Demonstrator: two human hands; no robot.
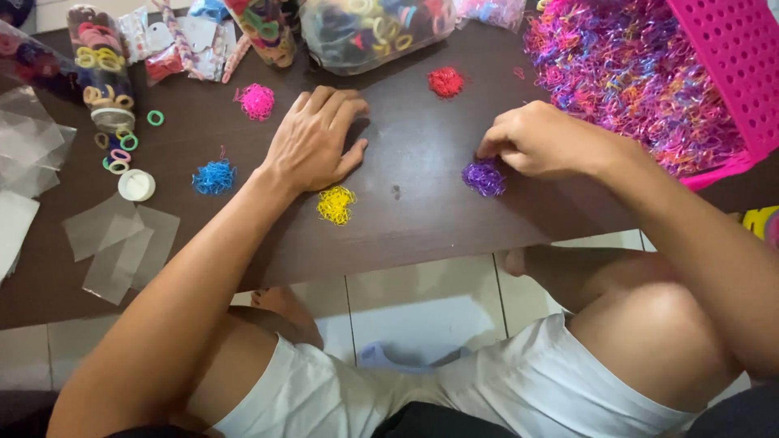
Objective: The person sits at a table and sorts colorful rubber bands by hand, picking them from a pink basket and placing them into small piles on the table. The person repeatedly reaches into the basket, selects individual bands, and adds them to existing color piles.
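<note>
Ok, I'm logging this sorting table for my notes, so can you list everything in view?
mixed band heap: one, many colours, far right, spilling from the basket
basket: one, pink, far right corner
purple pile: one, under the right fingertips
yellow pile: one, near edge, by the left wrist
blue pile: one, left of the left hand
pink pile: one, far left of centre
red pile: one, far centre
hair rings: several, mixed colours, left
white cap: one, left
clear bags: several, left edge
filled bag: one, clear, far centre
table: one, dark brown
left hand: flat on the table
right hand: fingers curled at the purple pile
</note>
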